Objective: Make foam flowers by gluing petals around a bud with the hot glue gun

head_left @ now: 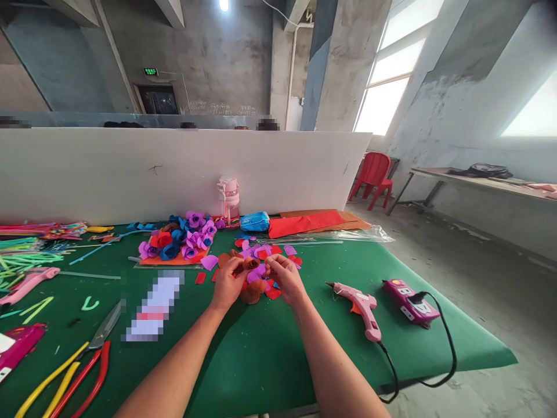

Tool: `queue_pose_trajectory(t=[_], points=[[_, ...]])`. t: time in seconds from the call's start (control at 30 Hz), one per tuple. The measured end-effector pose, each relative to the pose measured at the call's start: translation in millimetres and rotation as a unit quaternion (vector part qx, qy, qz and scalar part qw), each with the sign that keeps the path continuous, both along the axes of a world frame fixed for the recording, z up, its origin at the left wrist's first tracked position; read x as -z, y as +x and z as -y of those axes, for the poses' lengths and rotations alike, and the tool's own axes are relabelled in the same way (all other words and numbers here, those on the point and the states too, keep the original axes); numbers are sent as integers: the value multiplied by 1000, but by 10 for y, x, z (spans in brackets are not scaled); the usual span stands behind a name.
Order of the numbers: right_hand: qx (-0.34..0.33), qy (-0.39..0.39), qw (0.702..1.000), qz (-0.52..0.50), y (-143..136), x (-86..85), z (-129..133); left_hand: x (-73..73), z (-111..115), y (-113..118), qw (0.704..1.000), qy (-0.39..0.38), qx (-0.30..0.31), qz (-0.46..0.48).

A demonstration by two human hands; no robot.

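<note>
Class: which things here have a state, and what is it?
Left hand: gripping brown flower
Brown flower: rolled
Right hand: pinched
Right glue gun: lying down
Left glue gun: lying down
Right purple box: plug inserted
Bottle: upright
Lamp: lit
Exit sign: lit
Chair: upright, unoccupied
Door: cannot tell

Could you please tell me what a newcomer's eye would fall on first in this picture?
Probably the brown, rolled paper-like flower in the left hand, with the right hand close beside it, above loose purple and red petals on the green table cover. Next might come the cluster of purple, blue and red flowers beyond and left of the hands, then the pink glue gun lying to their right.
</note>
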State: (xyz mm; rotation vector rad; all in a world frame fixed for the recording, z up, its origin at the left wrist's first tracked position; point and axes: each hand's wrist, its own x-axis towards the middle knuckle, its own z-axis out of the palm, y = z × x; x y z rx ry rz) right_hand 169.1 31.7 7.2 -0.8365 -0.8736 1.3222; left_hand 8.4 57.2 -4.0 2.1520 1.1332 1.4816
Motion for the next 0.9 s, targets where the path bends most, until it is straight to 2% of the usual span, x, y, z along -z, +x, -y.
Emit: queue_pose_trajectory(t=[0.13,0.53,0.9], points=[[29,8,999,18,-24,-5,-6,1,-18,-23,1000,25,-12,-5],[45,7,992,120,-63,-39,27,8,-16,-14,998,45,11,-37],[36,4,991,126,-37,-67,23,12,-15,-15,999,39,7,-33]])
